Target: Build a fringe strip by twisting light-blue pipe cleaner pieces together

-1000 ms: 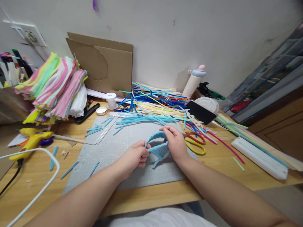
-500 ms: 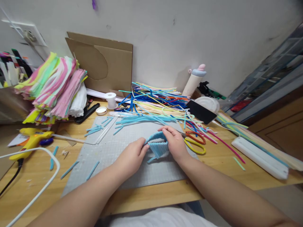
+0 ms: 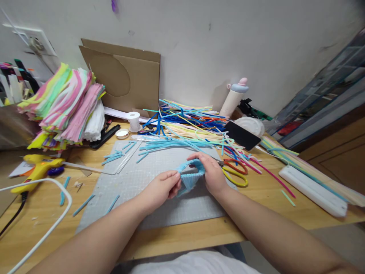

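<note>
A light blue ribbed piece made of pipe cleaners (image 3: 190, 180) is bent into a loop with an opening at its top, held just above the grey cutting mat (image 3: 159, 161). My left hand (image 3: 163, 186) pinches its left end between thumb and fingers. On the other side my right hand (image 3: 210, 173) grips the right end, with the index finger along the far edge. Loose blue pipe cleaners (image 3: 176, 144) lie across the back of the mat, and short cut pieces (image 3: 114, 155) lie at its left.
Scissors (image 3: 235, 173) lie right of my right hand. A yellow glue gun (image 3: 37, 171) and white cable (image 3: 61, 190) are at the left. Behind are mixed pipe cleaners (image 3: 194, 120), a phone (image 3: 242, 135), a bottle (image 3: 232, 101) and cardboard (image 3: 142, 76). A white power strip (image 3: 313, 190) sits at the right.
The blue piece's ends have come together at the left into a closed-looking loop. My left hand has shifted slightly right, its fingers curled further under the piece.
</note>
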Demonstrator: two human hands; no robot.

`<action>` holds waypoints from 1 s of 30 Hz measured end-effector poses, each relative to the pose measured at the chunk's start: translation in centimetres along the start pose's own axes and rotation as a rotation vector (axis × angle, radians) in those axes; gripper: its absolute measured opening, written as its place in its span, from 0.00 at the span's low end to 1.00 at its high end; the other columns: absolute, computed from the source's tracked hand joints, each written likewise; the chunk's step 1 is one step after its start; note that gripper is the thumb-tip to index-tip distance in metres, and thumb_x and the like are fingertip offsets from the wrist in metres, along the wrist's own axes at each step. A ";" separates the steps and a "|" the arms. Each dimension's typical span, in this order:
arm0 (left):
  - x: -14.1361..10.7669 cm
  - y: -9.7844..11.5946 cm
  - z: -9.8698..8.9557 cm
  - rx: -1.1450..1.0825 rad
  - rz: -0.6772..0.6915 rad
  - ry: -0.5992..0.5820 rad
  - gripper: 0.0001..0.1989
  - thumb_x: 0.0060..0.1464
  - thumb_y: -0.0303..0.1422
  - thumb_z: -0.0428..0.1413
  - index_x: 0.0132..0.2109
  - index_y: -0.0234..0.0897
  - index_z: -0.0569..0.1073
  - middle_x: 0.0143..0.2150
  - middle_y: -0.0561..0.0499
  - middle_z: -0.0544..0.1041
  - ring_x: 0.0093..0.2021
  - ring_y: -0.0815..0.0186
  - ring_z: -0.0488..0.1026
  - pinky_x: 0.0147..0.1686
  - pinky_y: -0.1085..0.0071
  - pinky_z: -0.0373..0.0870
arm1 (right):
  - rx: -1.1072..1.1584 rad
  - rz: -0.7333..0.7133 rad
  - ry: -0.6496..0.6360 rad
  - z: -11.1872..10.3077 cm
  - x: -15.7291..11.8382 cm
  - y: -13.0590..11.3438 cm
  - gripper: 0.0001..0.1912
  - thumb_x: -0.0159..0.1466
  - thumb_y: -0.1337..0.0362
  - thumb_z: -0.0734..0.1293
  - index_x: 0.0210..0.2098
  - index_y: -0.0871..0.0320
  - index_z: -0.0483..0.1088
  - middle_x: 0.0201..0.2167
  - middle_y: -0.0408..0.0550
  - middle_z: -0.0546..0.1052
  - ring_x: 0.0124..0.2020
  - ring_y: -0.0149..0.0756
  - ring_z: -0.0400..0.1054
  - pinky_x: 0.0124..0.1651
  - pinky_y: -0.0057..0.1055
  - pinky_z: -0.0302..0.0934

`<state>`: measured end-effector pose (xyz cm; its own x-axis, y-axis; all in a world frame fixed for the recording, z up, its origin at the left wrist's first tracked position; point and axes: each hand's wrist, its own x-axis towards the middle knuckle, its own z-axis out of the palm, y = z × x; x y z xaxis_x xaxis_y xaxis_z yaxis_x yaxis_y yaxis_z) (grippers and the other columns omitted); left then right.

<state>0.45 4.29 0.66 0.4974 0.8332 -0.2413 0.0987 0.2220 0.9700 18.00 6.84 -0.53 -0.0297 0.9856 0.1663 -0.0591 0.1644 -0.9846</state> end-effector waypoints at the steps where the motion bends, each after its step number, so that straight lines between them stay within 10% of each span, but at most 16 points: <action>1: 0.0 0.1 0.1 -0.064 0.000 -0.014 0.17 0.58 0.42 0.45 0.26 0.37 0.59 0.19 0.59 0.59 0.19 0.74 0.55 0.21 0.74 0.50 | 0.019 -0.021 0.002 0.0 0.0 0.0 0.17 0.65 0.54 0.59 0.33 0.57 0.74 0.35 0.46 0.74 0.34 0.35 0.68 0.38 0.31 0.64; 15: 0.0 0.3 0.2 -0.116 0.115 -0.030 0.17 0.57 0.42 0.48 0.25 0.35 0.61 0.21 0.57 0.63 0.21 0.73 0.58 0.23 0.74 0.53 | -0.010 -0.196 -0.065 0.2 -0.8 -0.8 0.26 0.70 0.56 0.47 0.41 0.55 0.74 0.45 0.47 0.76 0.49 0.41 0.67 0.56 0.41 0.55; 30: -0.1 0.3 0.6 -0.075 0.014 -0.039 0.18 0.54 0.44 0.50 0.24 0.36 0.60 0.19 0.57 0.62 0.20 0.73 0.58 0.23 0.73 0.53 | -0.162 -0.320 -0.205 0.4 -1.1 -1.1 0.19 0.68 0.54 0.55 0.46 0.52 0.74 0.48 0.48 0.75 0.53 0.40 0.65 0.60 0.42 0.53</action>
<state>0.93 3.95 0.99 0.5317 0.8166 -0.2248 0.0277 0.2485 0.9682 17.73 5.58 0.43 -0.2346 0.8581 0.4568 0.0600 0.4818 -0.8742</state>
